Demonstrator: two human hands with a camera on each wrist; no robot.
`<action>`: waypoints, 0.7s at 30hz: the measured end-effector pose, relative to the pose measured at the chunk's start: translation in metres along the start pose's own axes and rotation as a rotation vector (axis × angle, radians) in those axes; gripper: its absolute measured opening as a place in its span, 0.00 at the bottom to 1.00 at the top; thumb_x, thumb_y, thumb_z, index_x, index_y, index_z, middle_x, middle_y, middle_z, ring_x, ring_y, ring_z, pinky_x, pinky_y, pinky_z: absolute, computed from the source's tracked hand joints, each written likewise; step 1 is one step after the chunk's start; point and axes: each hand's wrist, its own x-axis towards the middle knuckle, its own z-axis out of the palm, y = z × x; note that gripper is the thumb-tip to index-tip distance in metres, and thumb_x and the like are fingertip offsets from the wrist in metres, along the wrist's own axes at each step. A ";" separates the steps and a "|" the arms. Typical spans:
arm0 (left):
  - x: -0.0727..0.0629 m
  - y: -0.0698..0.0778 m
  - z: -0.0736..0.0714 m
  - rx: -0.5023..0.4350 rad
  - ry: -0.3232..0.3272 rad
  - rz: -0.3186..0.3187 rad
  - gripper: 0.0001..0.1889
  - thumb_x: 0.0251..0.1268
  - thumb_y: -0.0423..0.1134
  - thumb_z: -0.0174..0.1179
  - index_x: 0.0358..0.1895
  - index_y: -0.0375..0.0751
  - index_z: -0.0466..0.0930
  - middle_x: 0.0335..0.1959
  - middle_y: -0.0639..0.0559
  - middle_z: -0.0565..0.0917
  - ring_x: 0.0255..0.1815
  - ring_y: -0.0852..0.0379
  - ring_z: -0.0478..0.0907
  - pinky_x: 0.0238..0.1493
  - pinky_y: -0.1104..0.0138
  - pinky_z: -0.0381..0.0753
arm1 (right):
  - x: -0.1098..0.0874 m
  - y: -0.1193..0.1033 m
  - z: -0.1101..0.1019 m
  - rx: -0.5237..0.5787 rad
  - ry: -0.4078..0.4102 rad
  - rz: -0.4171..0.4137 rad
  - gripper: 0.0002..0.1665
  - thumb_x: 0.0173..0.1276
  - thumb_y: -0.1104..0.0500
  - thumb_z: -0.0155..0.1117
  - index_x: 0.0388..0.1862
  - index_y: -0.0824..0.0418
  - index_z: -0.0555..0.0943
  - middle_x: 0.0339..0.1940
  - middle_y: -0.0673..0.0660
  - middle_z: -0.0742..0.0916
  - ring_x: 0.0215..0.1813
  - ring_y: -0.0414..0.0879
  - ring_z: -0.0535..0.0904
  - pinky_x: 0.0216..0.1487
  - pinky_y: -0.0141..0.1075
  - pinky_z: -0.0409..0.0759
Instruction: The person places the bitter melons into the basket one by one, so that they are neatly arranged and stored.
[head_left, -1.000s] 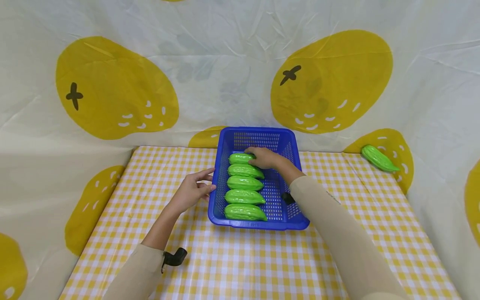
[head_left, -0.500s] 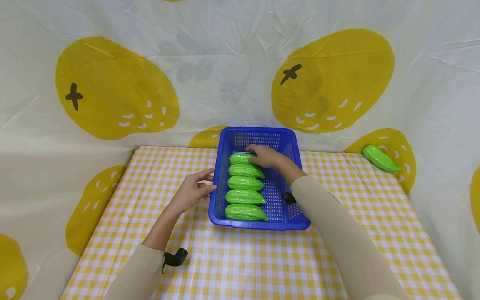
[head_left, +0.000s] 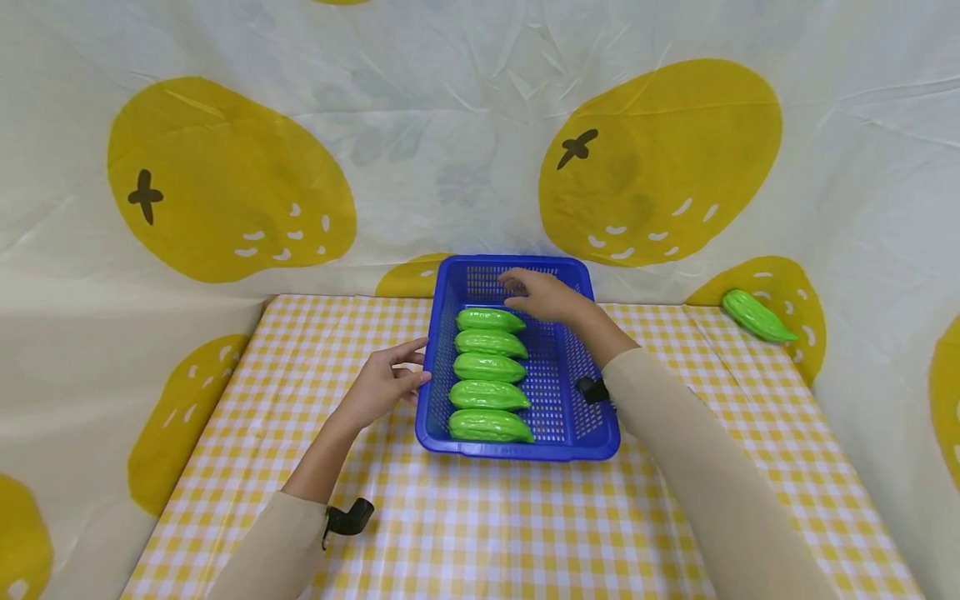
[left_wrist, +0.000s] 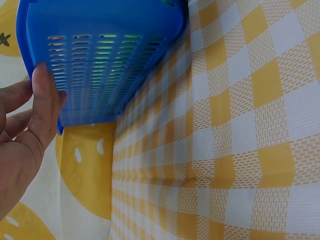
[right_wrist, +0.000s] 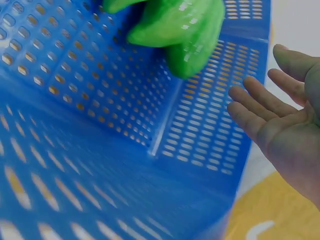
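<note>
A blue perforated plastic basket (head_left: pixel 551 450) holds several glossy green bitter melons (head_left: pixel 491 368) in a column along its left side, pointed ends to the right. My right hand (head_left: pixel 543 298) hovers over the basket's far end, near the farthest bitter melon (head_left: pixel 487 319), holding nothing. In the right wrist view its fingers (right_wrist: pixel 265 97) are spread apart and relaxed beside the far wall. On the left, my left hand (head_left: pixel 384 383) touches the basket's side rim with its fingertips. From the left wrist view, the fingers (left_wrist: pixel 42 95) rest against the outside of that rim, loosely bent.
Another bitter melon (head_left: pixel 757 315) lies at the table's far right corner. A yellow-and-white checked cloth (head_left: pixel 480 533) covers the table. Behind it hangs a white sheet (head_left: pixel 450 167) printed with large yellow fruit, close to the basket's far side.
My right hand has let go of the farthest bitter melon and lifted up and slightly right, away from it. The left hand stays at the basket's rim.
</note>
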 end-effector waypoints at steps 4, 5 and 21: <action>0.000 0.002 0.000 0.006 -0.005 0.004 0.32 0.74 0.26 0.60 0.78 0.33 0.63 0.61 0.27 0.78 0.32 0.59 0.86 0.34 0.52 0.93 | -0.012 -0.003 -0.013 0.015 0.031 -0.001 0.32 0.82 0.57 0.58 0.80 0.61 0.64 0.76 0.65 0.74 0.76 0.61 0.70 0.75 0.55 0.76; 0.000 0.003 0.001 0.007 -0.004 0.002 0.32 0.74 0.26 0.60 0.78 0.33 0.63 0.61 0.27 0.78 0.31 0.59 0.85 0.33 0.53 0.93 | -0.015 -0.004 -0.016 0.022 0.038 -0.001 0.32 0.82 0.57 0.58 0.80 0.61 0.64 0.76 0.65 0.74 0.76 0.61 0.70 0.74 0.56 0.76; -0.001 0.006 0.001 0.016 0.000 -0.012 0.32 0.74 0.27 0.61 0.78 0.36 0.65 0.61 0.29 0.79 0.33 0.56 0.87 0.37 0.45 0.92 | -0.077 0.027 -0.050 0.117 0.213 -0.018 0.33 0.82 0.54 0.57 0.81 0.59 0.63 0.77 0.63 0.73 0.77 0.61 0.68 0.78 0.57 0.72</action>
